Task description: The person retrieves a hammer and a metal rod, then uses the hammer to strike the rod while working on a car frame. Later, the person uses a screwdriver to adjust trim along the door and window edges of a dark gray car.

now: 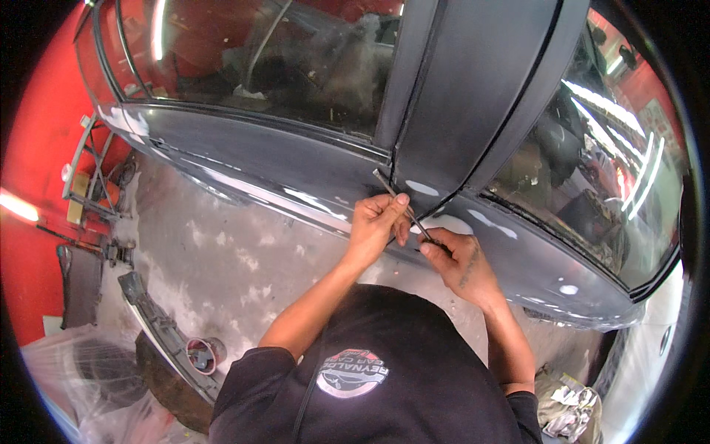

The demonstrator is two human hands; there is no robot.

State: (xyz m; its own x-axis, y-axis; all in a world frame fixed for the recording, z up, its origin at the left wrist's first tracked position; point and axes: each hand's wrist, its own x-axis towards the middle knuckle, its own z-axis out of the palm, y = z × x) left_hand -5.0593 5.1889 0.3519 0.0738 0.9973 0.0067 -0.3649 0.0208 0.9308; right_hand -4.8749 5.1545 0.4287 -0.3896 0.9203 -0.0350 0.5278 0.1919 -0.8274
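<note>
A thin dark rod (385,181) slants across the gap between my hands, in front of the grey car door (266,159). My left hand (376,223) pinches it around the middle with thumb and forefinger. At its lower end, my right hand (462,260) closes thumb and fingers round it. The rod's upper tip sits by the seam at the base of the dark door pillar (473,81). I cannot tell whether that tip touches the car. Pale smooth patches (446,224) show on the body panel behind my right hand.
Car windows (296,66) run along the far side. Down on the grey floor (192,244) at left are a curved trim piece (166,337) and a small bucket (205,354). Clear plastic sheeting (89,385) lies lower left. A metal stand (89,166) is by the red wall (37,133).
</note>
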